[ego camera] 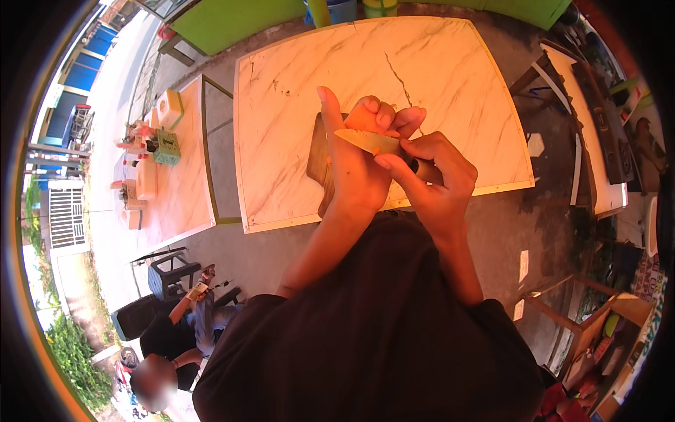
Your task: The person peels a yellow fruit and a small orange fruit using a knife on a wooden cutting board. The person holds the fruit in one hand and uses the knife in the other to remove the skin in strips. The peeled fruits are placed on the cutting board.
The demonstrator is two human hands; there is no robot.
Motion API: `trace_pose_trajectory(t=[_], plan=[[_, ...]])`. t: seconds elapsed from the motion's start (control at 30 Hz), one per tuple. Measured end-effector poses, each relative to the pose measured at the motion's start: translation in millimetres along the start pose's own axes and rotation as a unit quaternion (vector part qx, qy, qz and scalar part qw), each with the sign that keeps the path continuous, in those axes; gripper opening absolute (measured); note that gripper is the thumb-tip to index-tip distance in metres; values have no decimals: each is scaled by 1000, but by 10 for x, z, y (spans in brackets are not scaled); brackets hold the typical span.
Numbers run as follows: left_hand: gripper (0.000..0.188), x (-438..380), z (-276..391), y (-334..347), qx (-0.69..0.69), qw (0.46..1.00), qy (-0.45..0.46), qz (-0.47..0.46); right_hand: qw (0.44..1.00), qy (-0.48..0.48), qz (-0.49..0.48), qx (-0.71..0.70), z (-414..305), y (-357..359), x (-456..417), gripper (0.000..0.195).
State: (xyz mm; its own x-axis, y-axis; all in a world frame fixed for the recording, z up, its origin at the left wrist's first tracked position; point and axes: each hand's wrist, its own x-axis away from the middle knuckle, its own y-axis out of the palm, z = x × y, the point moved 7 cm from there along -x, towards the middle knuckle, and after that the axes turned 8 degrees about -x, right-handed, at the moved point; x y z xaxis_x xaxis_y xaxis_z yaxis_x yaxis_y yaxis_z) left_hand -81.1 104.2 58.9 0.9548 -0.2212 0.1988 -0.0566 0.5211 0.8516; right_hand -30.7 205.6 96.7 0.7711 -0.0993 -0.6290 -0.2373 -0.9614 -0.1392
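My left hand (358,174) holds an orange piece of food (364,119), perhaps carrot, between its fingers, with the thumb stretched away. In my right hand (443,169) is a knife (369,141); its blade lies across the left palm, close against the orange piece. Small orange bits cling to the blade. Beneath my hands, a wooden cutting board (318,153) rests on the marble-patterned table (295,74), partly hidden by the left hand and forearm.
A second table (190,184) at the left bears plastic containers (170,109) and bottles. A person (169,327) holding a phone sits at the lower left. Another table (585,126) stands at the right, and a wooden shelf unit (585,327) at the lower right.
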Motion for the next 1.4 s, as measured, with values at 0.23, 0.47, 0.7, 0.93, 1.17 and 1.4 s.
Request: trace_pose_trajectory(t=[0.23, 0.47, 0.7, 0.93, 1.17, 1.4], plan=[[66, -16, 68, 28, -1, 998, 62, -9, 1000, -15, 1, 9, -37, -33, -14, 32], [65, -18, 52, 3, -47, 997, 56, 9, 1000, -22, 4, 15, -37, -29, -12, 32], [67, 21, 67, 23, -56, 996, 61, 19, 999, -35, 18, 2, -37, -28, -10, 32], [63, 17, 84, 32, -29, 996, 51, -62, 1000, 1, -5, -12, -76, -54, -33, 29], [58, 9, 85, 91, 43, 997, 54, 27, 999, -41, -1, -24, -38, 0, -13, 30], [63, -42, 42, -32, 63, 994, 38, -84, 999, -51, 0, 12, -100, 24, 17, 32]])
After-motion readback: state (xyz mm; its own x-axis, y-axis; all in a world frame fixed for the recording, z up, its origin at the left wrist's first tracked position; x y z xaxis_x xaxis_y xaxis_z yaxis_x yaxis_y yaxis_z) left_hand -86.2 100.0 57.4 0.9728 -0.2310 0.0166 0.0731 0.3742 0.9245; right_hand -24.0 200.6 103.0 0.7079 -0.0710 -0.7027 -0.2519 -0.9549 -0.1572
